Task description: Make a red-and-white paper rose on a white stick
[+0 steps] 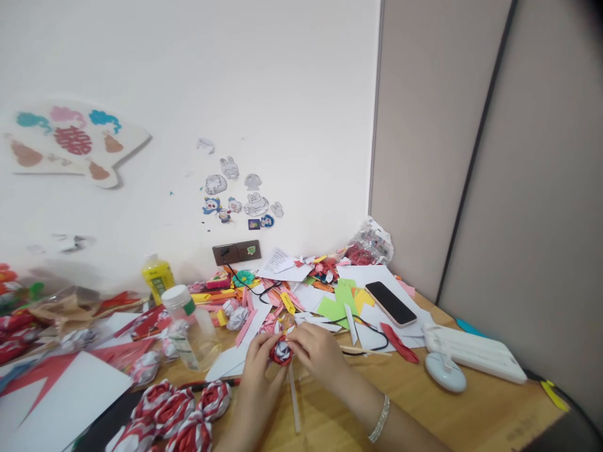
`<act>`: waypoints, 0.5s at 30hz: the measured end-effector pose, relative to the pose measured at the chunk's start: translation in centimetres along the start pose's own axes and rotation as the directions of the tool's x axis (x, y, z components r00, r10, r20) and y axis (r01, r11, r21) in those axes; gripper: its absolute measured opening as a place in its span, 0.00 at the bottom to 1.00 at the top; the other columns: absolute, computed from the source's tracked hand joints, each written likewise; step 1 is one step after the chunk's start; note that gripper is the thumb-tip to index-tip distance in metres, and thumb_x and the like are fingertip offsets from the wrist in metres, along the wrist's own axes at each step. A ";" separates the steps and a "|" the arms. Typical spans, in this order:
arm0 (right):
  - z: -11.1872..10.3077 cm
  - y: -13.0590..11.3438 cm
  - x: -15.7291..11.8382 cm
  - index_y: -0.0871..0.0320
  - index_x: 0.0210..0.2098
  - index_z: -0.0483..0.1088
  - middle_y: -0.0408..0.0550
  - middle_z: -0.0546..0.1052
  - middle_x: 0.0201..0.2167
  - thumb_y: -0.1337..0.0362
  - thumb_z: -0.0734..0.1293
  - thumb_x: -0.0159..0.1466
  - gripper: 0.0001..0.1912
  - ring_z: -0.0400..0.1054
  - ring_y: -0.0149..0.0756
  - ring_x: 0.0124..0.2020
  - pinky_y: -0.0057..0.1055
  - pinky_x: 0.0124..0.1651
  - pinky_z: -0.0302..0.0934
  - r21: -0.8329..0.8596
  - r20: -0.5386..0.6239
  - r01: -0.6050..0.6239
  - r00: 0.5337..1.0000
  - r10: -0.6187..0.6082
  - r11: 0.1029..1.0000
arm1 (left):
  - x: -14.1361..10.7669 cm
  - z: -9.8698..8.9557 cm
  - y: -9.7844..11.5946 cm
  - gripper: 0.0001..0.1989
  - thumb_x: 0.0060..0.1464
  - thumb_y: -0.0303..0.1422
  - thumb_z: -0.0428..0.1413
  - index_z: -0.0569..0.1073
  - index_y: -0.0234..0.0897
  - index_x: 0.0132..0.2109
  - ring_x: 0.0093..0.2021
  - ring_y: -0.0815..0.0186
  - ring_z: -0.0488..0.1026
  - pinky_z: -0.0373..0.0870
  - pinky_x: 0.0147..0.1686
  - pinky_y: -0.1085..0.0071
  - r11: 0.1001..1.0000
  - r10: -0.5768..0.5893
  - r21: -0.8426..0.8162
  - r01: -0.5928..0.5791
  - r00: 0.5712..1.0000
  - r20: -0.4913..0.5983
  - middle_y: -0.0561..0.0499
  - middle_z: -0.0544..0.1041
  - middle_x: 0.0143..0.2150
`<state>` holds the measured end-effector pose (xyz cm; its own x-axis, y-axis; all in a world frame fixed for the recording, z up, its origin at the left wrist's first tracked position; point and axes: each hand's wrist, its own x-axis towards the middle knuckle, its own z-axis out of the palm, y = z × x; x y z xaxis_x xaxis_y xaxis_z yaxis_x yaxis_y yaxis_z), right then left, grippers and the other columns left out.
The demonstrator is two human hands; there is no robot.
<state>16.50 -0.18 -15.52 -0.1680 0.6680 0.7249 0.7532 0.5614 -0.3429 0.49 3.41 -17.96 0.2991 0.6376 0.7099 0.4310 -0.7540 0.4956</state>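
Between both hands is a red and white paper rose, seen from above with its folds curled inward. My left hand wraps its fingers round the left side of the rose. From the right, the fingertips of my right hand pinch its edge. A pale thin stick lies below the rose; whether it is joined to the flower I cannot tell. Several finished-looking red and white paper roses sit together at the lower left, near my left forearm.
A clear jar with a white lid and a yellow bottle stand at the left. Paper scraps and strips cover the back. A phone lies on white paper, with a white lamp at the right. White sheets fill the left front.
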 end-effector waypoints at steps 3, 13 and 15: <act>0.2 0.0 0.0 0.57 0.34 0.68 0.46 0.72 0.30 0.66 0.57 0.67 0.10 0.66 0.34 0.32 0.28 0.35 0.59 -0.046 -0.004 -0.010 1.000 0.010 0.999 | -0.1 0.1 0.0 0.18 0.49 0.28 0.53 0.70 0.39 0.49 0.49 0.57 0.70 0.70 0.48 0.57 1.000 -0.005 0.007 0.005 1.000 0.016 0.44 0.70 0.47; 0.8 0.4 -0.4 0.58 0.32 0.66 0.46 0.74 0.27 0.64 0.55 0.68 0.12 0.69 0.34 0.29 0.27 0.31 0.58 -0.228 0.050 0.015 0.999 -0.004 0.973 | -0.2 0.2 -0.2 0.18 0.49 0.29 0.54 0.70 0.39 0.49 0.49 0.57 0.70 0.71 0.47 0.59 1.000 -0.019 -0.023 0.020 1.000 0.016 0.44 0.70 0.47; 0.8 0.4 -0.4 0.58 0.32 0.66 0.46 0.74 0.28 0.64 0.55 0.68 0.12 0.69 0.34 0.29 0.27 0.31 0.58 -0.239 0.066 0.033 0.998 -0.017 0.970 | -0.2 0.2 -0.2 0.17 0.50 0.29 0.54 0.71 0.39 0.49 0.48 0.58 0.70 0.71 0.48 0.59 1.000 -0.015 -0.017 0.015 1.000 0.012 0.44 0.70 0.47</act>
<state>16.40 0.20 -16.38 -0.2228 0.6891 0.6895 0.8775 0.4499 -0.1661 0.49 3.49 -18.29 0.3025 0.6506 0.6966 0.4207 -0.7469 0.5149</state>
